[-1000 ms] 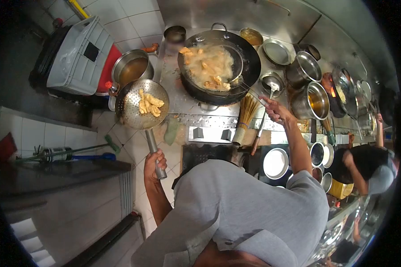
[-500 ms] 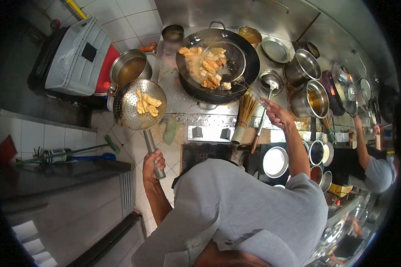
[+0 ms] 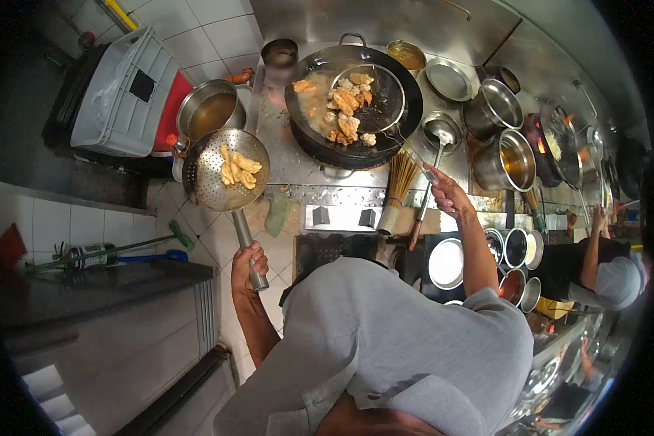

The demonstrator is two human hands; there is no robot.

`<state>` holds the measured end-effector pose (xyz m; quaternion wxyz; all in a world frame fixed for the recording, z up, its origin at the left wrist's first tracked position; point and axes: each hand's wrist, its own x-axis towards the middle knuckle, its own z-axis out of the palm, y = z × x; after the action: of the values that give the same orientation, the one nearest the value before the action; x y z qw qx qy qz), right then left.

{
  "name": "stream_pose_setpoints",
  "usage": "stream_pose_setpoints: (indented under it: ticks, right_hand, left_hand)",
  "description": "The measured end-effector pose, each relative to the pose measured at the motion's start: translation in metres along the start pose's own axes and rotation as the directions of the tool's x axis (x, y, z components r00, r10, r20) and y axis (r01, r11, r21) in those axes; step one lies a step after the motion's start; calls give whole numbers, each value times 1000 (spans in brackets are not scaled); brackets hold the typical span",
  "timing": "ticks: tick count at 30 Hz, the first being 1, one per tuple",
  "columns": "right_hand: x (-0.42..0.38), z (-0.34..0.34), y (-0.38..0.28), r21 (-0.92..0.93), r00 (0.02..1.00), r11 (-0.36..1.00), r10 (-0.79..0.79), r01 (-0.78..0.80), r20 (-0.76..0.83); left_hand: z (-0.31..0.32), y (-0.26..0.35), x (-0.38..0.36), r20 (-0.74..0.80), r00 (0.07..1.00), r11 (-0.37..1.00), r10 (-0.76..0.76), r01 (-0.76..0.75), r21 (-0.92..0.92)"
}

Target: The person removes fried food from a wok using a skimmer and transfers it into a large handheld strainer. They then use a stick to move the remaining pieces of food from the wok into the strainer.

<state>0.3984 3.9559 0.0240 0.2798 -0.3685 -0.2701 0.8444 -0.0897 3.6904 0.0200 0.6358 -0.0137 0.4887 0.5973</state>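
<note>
Left hand (image 3: 249,267) gripping perforated strainer (image 3: 205,161), near-left of wok (image 3: 413,109) | right hand (image 3: 450,196) gripping wire skimmer (image 3: 385,109) under fried pieces (image 3: 347,103) | advice: skimmer best held level, draining

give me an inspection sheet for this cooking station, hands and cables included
Surface: metal stovetop, marked with dark specks
Job's things: wok with liquid; wire skimmer in it, bearing browned pieces; perforated strainer bearing pale pieces
Clutter: straw brush and ladle beside the wok; green cloth
Hands: left hand grips the strainer's handle, right hand the skimmer's
Cables: nothing seen around the wok
Surroundings: grey crate at left, co-worker at right
</note>
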Motion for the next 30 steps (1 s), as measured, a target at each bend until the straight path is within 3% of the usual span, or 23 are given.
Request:
stream_pose_setpoints:
  ticks: [6, 21, 23, 24, 26, 30]
  right_hand:
    - [-1, 6, 3, -71, 1000, 997, -25, 26, 10]
    - [-4, 28, 2, -291, 985, 957, -73, 26, -154]
    - [-5, 32, -1, -474, 966, 880, -134, 14, -221]
    - [-8, 34, -4, -474, 966, 880, -134, 14, -221]
    - [-12, 39, -10, -724, 946, 690, -241, 10, -216]
    - [-25, 39, -29, -831, 945, 556, -281, 19, -167]
  left_hand:
    - [2, 1, 2, -6, 1000, 1000, 10, -10, -22]
    - [0, 4, 9, 39, 999, 999, 3, -2, -32]
    - [4, 5, 9, 21, 1000, 1000, -2, 2, -12]
    - [4, 5, 10, 21, 1000, 1000, -2, 2, -12]
    - [1, 4, 11, 25, 1000, 1000, -10, 10, -17]
    - [-4, 2, 15, 42, 999, 1000, 0, 1, -15]
